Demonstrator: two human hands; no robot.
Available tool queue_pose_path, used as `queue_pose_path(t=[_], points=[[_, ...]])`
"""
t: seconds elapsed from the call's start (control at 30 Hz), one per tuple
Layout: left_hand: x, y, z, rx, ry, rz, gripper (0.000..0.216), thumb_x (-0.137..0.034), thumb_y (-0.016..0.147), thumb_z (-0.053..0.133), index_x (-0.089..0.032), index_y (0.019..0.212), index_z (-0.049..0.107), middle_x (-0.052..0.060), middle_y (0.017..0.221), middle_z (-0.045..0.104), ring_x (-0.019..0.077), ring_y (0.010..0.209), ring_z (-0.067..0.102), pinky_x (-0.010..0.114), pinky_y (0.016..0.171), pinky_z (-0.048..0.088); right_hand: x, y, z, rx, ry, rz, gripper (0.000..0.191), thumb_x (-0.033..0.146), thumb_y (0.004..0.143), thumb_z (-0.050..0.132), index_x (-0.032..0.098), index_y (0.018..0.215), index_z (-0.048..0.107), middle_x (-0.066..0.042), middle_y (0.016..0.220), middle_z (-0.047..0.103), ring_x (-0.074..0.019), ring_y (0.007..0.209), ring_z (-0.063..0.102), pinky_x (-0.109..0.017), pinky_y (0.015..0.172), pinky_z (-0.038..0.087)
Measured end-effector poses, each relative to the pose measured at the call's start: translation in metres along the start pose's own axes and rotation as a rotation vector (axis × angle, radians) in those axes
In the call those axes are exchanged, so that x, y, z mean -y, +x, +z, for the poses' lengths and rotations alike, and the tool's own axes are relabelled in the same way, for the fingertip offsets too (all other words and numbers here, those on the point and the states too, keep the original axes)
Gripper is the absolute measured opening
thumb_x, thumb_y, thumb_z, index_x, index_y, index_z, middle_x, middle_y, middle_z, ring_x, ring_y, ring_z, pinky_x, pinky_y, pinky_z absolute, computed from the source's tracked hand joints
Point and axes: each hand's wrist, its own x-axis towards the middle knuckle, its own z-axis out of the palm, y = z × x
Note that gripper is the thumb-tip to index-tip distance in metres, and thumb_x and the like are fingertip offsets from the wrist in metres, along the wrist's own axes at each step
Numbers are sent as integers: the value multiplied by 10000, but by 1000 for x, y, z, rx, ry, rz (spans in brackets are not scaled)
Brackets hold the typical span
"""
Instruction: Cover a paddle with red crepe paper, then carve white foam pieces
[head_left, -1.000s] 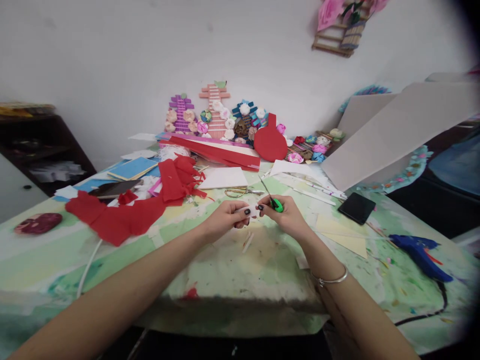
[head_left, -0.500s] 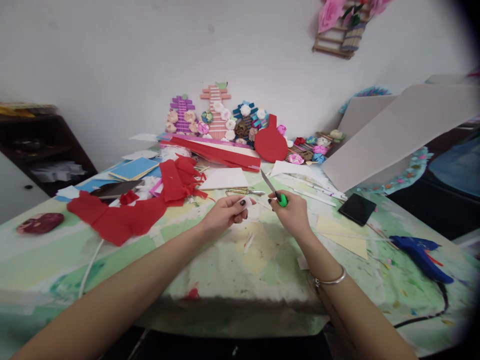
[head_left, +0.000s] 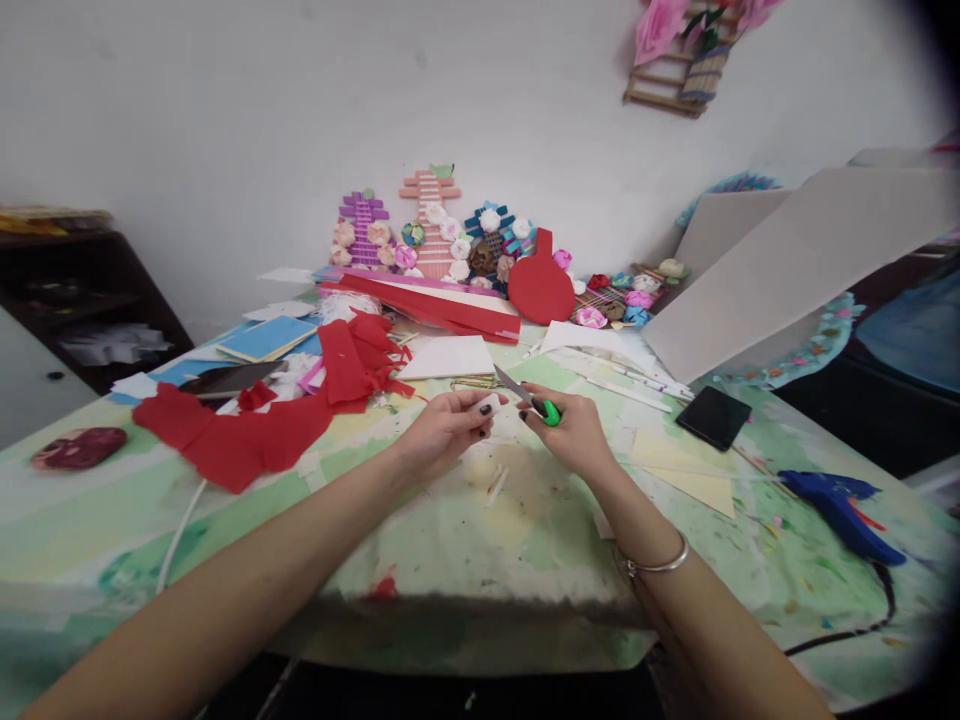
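Note:
My left hand (head_left: 444, 428) is closed in a pinch on a small white piece of paper (head_left: 488, 405) above the middle of the table (head_left: 465, 540). My right hand (head_left: 564, 433) grips green-handled scissors (head_left: 534, 401), whose blades point left toward that white piece. The two hands are close together. Small white scraps (head_left: 495, 484) lie on the table just below them.
Red paper pieces (head_left: 247, 430) spread at the left. Gold scissors (head_left: 472, 382) and a white sheet (head_left: 447, 357) lie behind the hands. A black phone (head_left: 712, 416) and a blue glue gun (head_left: 840, 505) sit at right. Paper flower crafts (head_left: 450, 240) line the wall.
The hands parted half a second ago with the scissors tilted up. Now the right hand has swung the blades left toward the white piece in the left hand.

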Motion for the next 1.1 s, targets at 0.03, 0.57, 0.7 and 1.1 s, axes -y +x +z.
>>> queue_pose_path(t=[0.03, 0.57, 0.7, 1.1], points=[[-1, 0, 1, -1, 1, 9, 200, -178, 718, 692, -87, 894, 666, 9, 657, 520, 77, 610, 467, 204, 614, 375, 0, 0, 0, -2, -15, 3, 213, 292, 736, 585, 203, 889, 705, -41, 917, 710, -191, 776, 631, -266, 694, 429], [-8, -6, 13, 55, -6, 21, 115, -117, 644, 697, -97, 695, 597, 12, 652, 530, 46, 519, 374, 195, 495, 273, 16, -7, -3, 182, -216, -108, 551, 645, 841, 320, 189, 599, 513, 13, 505, 453, -113, 504, 413, -238, 528, 224], [-6, -6, 11, 62, 6, 17, 100, -132, 678, 673, -100, 694, 580, -10, 577, 467, 49, 505, 352, 198, 505, 260, 18, -7, -4, 159, -264, -96, 562, 667, 831, 319, 190, 599, 504, 8, 507, 454, -117, 509, 424, -240, 527, 216], [-4, -5, 8, 70, 32, 8, 123, -148, 683, 676, -108, 684, 560, -12, 559, 448, 53, 496, 319, 207, 504, 233, 17, -8, -3, 156, -321, -100, 577, 698, 809, 325, 192, 604, 511, -3, 507, 472, -124, 502, 427, -245, 519, 203]])
